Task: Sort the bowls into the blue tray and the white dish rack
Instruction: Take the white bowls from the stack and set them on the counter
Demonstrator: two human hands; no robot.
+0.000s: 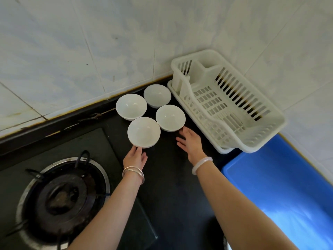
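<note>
**Four bowls waiting, nothing sorted yet**

Nearest the camera, two bare forearms reach forward over the dark worktop (173, 177). The left hand (135, 157), with thin metal bangles (133, 173) at the wrist, has its fingers loosely spread and its fingertips touching the near edge of the front bowl (143, 132); it does not grip the bowl yet. The right hand (191, 144), with a pale bangle (201, 165) at the wrist, is likewise spread and holds nothing, its fingertips just beside the bowl (170, 117) on the right.

Behind these two stand two more white bowls, one on the left (131, 106) and one at the back (157, 95), close to the wall. All four sit upright in a tight cluster on the worktop.

To the right, the blue tray (281, 186) lies near the camera, and nothing shows in the part that is in view. Beyond it the white dish rack (228, 101) stands on its drip tray and holds no dishes. So the sorting looks barely begun: every bowl in view is left to place, and the first pick-up appears to be the step in hand.

At lower left is a gas burner (63, 199) set in a black hob. Pale, mottled tiles (90, 42) cover the walls that meet in the corner, with a stained seam where they join the worktop.
</note>
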